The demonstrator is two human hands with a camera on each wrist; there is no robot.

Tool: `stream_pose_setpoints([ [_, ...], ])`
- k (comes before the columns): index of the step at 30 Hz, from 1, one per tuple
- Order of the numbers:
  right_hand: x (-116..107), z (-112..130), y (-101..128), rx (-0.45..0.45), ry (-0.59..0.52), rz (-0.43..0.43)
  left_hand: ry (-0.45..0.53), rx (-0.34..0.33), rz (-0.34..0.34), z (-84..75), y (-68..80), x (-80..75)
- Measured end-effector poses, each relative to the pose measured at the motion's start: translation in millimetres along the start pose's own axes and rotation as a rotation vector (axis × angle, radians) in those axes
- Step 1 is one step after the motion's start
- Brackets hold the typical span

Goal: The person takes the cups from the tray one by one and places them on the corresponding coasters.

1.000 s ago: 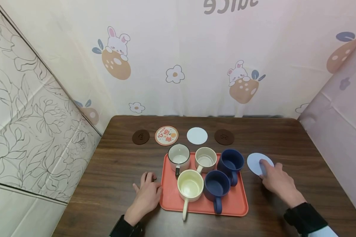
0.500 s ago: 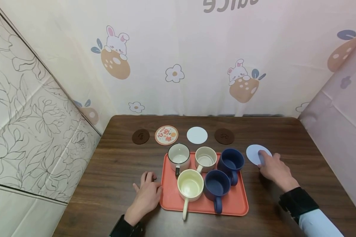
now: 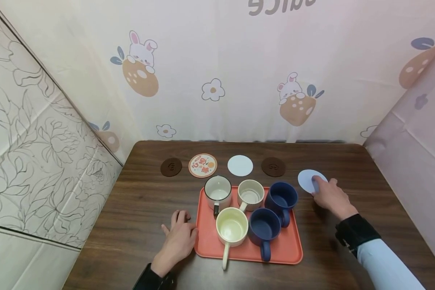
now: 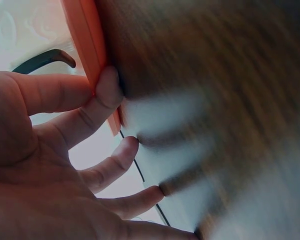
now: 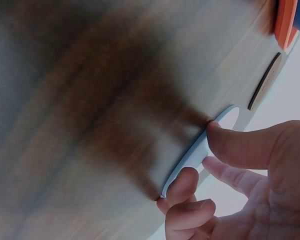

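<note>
Beneath the right hand [image 3: 331, 196] lay the light-blue round coaster [image 3: 306, 180], rim gripped, while the spread left hand [image 3: 179, 238] touched the coral tray [image 3: 287, 250].

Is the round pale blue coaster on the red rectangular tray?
No, it's off: the pale blue coaster lies on the brown wooden table, apart from the red tray, and the right hand touches it.

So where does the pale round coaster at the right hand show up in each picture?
Head: the coaster is right of centre, at the right hand.
Left wrist: not in it.
Right wrist: just below and right of centre, seen nearly edge-on.
Shared landmark: the red tray, lower centre, upper left and top right corner, respectively.
</note>
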State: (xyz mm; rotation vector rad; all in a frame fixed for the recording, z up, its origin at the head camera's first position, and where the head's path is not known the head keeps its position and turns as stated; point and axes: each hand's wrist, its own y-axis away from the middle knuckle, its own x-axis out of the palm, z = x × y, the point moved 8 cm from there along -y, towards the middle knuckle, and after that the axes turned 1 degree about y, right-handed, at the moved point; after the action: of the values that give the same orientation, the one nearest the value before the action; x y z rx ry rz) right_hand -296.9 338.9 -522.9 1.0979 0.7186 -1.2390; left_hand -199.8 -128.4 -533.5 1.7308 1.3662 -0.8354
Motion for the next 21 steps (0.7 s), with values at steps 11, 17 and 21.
stream_pose_setpoints([
  [11, -5.9, 2.7, -16.9, -0.021, -0.016, 0.006, -0.005, -0.022, 0.008, 1.4, 0.2, 1.6],
  [17, -8.6, 1.4, -25.4, -0.002, -0.023, 0.017, -0.001, -0.011, 0.005, -0.7, -0.2, -0.2],
  [21, -9.1, 1.0, -30.4, 0.018, -0.027, 0.023, -0.004, -0.009, 0.003, -1.4, -0.4, -0.8],
])
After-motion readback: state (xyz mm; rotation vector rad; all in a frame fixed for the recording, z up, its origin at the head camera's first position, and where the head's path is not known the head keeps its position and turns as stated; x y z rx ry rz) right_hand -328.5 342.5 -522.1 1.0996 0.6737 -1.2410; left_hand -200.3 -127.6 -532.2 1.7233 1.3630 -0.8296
